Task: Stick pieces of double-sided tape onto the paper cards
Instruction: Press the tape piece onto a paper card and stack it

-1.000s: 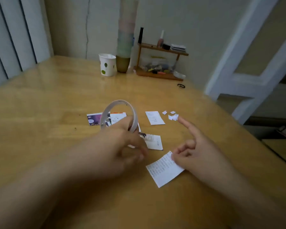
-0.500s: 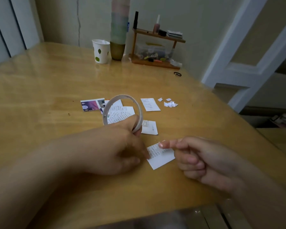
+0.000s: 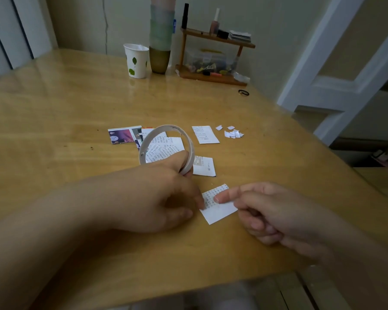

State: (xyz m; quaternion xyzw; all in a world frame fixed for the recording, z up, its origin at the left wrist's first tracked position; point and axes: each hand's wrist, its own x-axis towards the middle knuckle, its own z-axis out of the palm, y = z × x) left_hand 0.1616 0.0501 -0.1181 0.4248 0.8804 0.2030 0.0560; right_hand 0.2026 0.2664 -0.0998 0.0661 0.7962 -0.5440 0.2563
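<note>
Roll of double-sided tape point(image 3: 166, 146): white ring, held upright on edge by the left hand point(image 3: 152, 198), thumb and fingers curled round its lower rim. One left fingertip is pressed on the left edge of the near paper card point(image 3: 217, 209).

Near paper card: white, printed, lying flat on the wooden table point(image 3: 54, 130) between both hands. It is pinned by the outstretched index finger of the right hand point(image 3: 267, 211); the other fingers are curled in, nothing is grasped.

Further cards: one point(image 3: 205, 134) beyond the roll, one point(image 3: 204, 166) just right of it, a purple printed card point(image 3: 123, 136) to the left.

White paper scraps point(image 3: 232, 133): clustered right of the far card.

Paper cup point(image 3: 136, 60) and small wooden shelf point(image 3: 213, 54): set at the table's far edge.
</note>
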